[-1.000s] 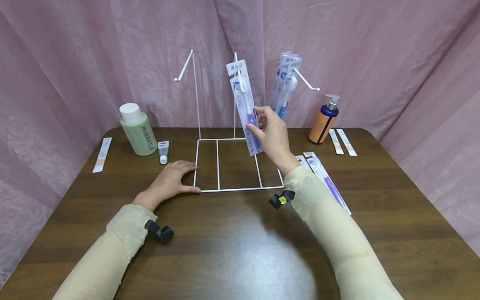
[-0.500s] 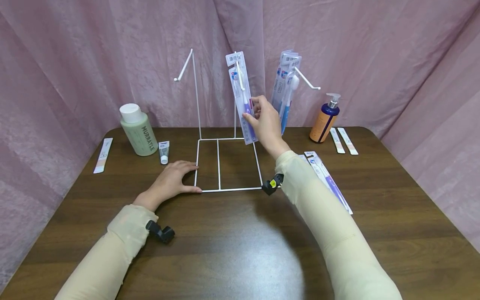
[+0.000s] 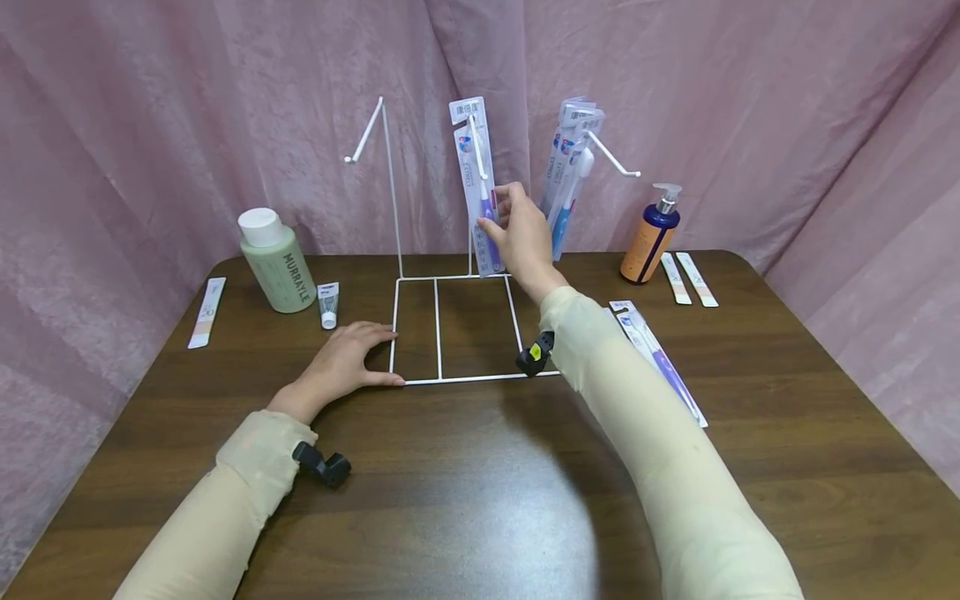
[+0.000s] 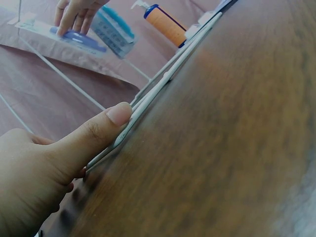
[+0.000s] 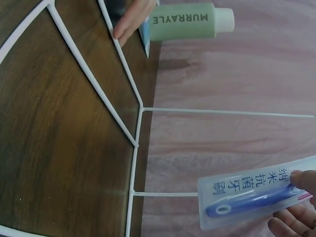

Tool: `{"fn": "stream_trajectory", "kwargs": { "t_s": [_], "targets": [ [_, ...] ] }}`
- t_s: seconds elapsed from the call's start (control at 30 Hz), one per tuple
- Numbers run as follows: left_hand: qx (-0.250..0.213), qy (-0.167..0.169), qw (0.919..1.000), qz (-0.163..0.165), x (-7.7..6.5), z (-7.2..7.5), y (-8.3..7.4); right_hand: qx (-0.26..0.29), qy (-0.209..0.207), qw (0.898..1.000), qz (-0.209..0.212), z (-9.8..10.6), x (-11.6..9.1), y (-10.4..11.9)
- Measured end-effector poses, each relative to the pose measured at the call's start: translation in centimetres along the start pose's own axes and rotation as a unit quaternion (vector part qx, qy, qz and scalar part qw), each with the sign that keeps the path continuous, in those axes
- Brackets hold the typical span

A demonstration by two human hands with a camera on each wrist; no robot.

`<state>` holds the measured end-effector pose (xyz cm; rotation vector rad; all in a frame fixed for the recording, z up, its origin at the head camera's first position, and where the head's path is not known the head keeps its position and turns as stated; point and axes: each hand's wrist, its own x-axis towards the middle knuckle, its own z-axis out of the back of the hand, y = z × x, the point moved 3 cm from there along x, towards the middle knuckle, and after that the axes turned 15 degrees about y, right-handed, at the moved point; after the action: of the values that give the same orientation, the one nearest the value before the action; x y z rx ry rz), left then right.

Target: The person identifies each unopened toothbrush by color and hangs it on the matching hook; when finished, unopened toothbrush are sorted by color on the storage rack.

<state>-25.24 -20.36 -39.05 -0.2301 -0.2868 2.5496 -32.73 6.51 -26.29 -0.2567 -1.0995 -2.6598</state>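
My right hand (image 3: 525,237) pinches a packaged purple toothbrush (image 3: 467,179) by the lower side of its clear pack. The pack is upright on the middle hook (image 3: 477,148) of a white wire rack, and the hook sticks out in front through the slot near its top. In the right wrist view the thumb and fingers hold the edge of the pack (image 5: 247,190). My left hand (image 3: 337,362) rests at the front left corner of the rack's base (image 3: 480,378), thumb and fingers spread. In the left wrist view its thumb (image 4: 94,131) lies straight against the base wire.
Several packaged toothbrushes (image 3: 558,162) hang on the right hook; the left hook (image 3: 365,132) is bare. More packs (image 3: 663,367) lie right of the rack. A green bottle (image 3: 279,267), small tube (image 3: 327,305), orange pump bottle (image 3: 647,242) and white sachets (image 3: 206,312) stand or lie around.
My right hand has moved up and back with the toothbrush pack, which has slid further back along the middle hook and hangs straighter. The left hand has stayed on the rack's corner.
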Motion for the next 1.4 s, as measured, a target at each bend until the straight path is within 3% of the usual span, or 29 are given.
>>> {"fn": "stream_trajectory", "kwargs": {
  "t_s": [0.3,0.67,0.8,1.17,1.4],
  "targets": [
    [0.0,-0.001,1.0,-0.002,-0.3,0.1,-0.1,-0.033,0.02,0.999,-0.016,-0.1,0.2,0.3],
    [-0.004,0.008,0.9999,0.006,-0.6,0.2,0.4,-0.028,0.051,0.998,0.016,0.9,-0.8,0.2],
    [-0.005,0.007,0.9999,0.008,-0.7,0.2,0.6,-0.017,0.056,0.997,0.041,1.9,-1.6,0.4],
    [-0.008,0.008,0.9998,0.016,-1.3,0.2,0.9,-0.074,0.086,0.991,0.074,5.8,-5.3,-0.4],
    [0.0,0.007,0.9999,0.014,-1.0,0.3,0.7,-0.117,0.108,0.985,0.062,8.4,-7.5,-2.0]
  ]
}}
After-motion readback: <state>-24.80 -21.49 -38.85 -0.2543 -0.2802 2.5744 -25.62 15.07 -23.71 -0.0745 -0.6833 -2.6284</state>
